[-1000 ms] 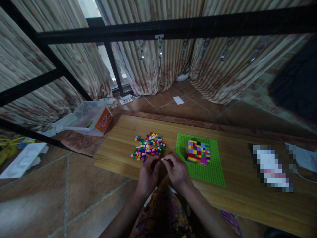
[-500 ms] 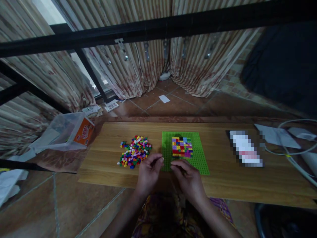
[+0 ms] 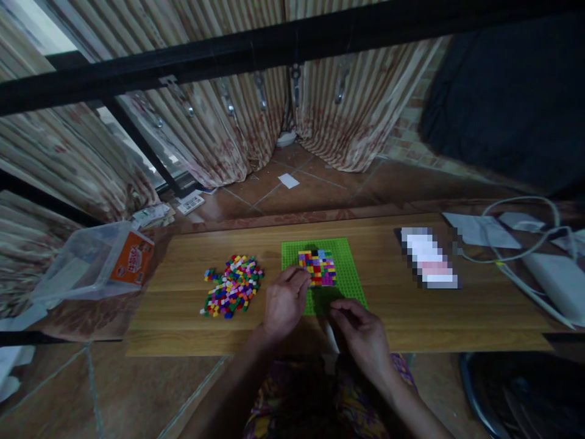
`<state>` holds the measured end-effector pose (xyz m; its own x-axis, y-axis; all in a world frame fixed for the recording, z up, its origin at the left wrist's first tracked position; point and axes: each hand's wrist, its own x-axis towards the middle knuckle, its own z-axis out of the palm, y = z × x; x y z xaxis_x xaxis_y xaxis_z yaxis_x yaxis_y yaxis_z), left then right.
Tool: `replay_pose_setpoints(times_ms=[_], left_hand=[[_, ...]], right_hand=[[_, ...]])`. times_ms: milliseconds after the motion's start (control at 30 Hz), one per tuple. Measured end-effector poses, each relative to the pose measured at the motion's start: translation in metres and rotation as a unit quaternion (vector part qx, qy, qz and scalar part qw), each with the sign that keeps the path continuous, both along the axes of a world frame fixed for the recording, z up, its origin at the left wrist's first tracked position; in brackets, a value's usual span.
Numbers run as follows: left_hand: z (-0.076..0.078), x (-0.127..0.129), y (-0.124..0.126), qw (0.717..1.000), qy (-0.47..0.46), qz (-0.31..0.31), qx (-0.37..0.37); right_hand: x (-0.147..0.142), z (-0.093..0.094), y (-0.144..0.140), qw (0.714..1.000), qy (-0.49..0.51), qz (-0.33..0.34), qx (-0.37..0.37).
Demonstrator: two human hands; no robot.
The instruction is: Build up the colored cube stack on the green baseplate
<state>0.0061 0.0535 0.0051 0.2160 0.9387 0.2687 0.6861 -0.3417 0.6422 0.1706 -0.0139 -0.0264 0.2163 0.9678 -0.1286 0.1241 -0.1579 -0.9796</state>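
Note:
On the wooden board (image 3: 411, 317) lies a green baseplate (image 3: 351, 281) with a low, many-coloured block of small bricks (image 3: 319, 267) built on it. My left hand (image 3: 284, 303) reaches onto the plate, its fingertips pinched against the block's left edge; whether they hold a brick is hidden. My right hand (image 3: 362, 332) hovers at the plate's front right corner, fingers curled together with nothing visible in them. A heap of loose coloured bricks (image 3: 232, 286) sits to the left of the plate, a little left of my left hand.
A clear plastic tub with an orange label (image 3: 98, 262) lies tipped at the board's left end. A pixelated flat object (image 3: 429, 265) lies right of the plate, then papers, white cables (image 3: 521, 210) and a white power strip (image 3: 555, 277). A black bar (image 3: 274, 49) crosses overhead; curtains hang behind.
The view swung right. My left hand moved forward from the board's front onto the plate and up to the block. My right hand drew back toward the front edge.

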Motion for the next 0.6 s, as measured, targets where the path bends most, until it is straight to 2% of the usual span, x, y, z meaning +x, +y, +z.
replay_pose_setpoints(times_ms=[267,600], left_hand=[[-0.007,0.004,0.002,0.997,-0.074,0.025,0.009],[-0.016,0.010,0.014,0.972,-0.206,0.106,-0.049]], right_hand=[[0.004,-0.002,0.001,1.000,-0.006,-0.004,0.000],[0.004,-0.006,0.000,1.000,0.001,0.002,-0.014]])
